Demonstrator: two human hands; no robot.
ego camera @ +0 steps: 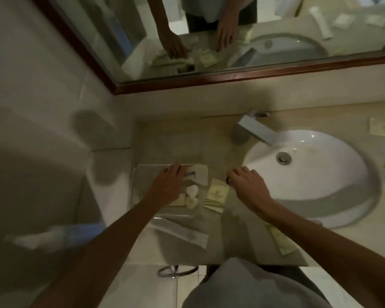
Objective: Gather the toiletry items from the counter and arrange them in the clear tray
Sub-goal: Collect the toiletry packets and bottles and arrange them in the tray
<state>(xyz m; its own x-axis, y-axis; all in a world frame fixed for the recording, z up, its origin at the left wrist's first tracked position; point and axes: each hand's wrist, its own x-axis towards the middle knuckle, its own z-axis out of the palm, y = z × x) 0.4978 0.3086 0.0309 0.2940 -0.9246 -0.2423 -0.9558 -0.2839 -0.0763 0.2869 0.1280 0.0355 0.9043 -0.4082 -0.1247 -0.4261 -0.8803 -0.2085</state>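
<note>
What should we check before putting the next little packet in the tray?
1. Clear tray on the counter, within reach: ok.
2. Some items already in the tray, such as the two round white soaps: ok.
3. Left hand over the tray; whether it is holding something: cannot tell.
4. Right hand beside the cream sachet; gripping it: cannot tell.
5. Everything gathered: not ok; the long sachet near the counter edge and the sachet beyond the sink remain out.

Dim, motion-blurred wide-angle view, edges distorted.
</note>
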